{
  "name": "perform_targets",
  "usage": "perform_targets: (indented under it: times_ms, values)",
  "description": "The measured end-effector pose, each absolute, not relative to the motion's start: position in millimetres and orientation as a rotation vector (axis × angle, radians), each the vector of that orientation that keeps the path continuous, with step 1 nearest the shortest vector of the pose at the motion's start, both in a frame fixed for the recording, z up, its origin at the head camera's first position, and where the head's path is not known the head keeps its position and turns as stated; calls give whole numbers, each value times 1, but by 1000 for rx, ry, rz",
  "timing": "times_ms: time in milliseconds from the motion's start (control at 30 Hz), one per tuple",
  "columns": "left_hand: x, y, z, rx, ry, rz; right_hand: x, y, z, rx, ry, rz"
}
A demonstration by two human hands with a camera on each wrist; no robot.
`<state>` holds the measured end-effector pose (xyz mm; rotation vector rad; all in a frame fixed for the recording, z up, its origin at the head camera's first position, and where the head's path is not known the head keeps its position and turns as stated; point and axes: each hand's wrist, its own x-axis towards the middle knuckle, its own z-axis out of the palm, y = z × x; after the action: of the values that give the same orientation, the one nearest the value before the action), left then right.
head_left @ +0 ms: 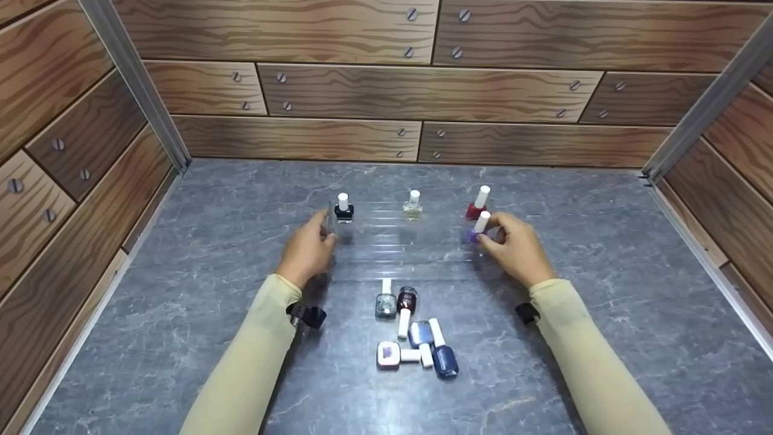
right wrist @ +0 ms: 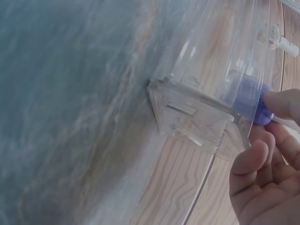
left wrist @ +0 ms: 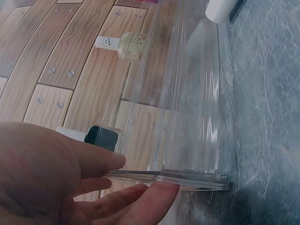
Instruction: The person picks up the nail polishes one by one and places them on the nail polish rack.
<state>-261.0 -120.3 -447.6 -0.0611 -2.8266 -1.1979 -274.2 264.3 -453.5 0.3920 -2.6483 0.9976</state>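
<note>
A clear stepped rack (head_left: pixel 404 272) stands between the hands. The left hand (head_left: pixel 307 251) grips the rack's left end panel, thumb and fingers on opposite sides of it. At the other end, the right hand (head_left: pixel 518 249) pinches a purple nail polish bottle (right wrist: pixel 251 96) with a white cap, held upright at a step below the back one. Along the back step stand a black nail polish bottle (head_left: pixel 344 212) at left, a clear, gold-flecked one (left wrist: pixel 132 46) in the middle and a red one (head_left: pixel 475 210) at right, just behind the purple bottle.
In front of the rack, several nail polish bottles lie on the grey marbled table (head_left: pixel 199 314): glittery grey (head_left: pixel 386 306), dark red (head_left: pixel 407 298), blue (head_left: pixel 420 333), navy (head_left: pixel 445 361) and a pale one (head_left: pixel 388 355). Wood-patterned panels (head_left: pixel 338 90) enclose the back and sides.
</note>
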Motion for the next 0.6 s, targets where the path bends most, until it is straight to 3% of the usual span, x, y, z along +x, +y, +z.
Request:
perform_targets:
  times_ms: [600]
  values:
    - [-262, -122, -446, -40, -2844, -1193, -280, 264, -454, 395, -2643, 960]
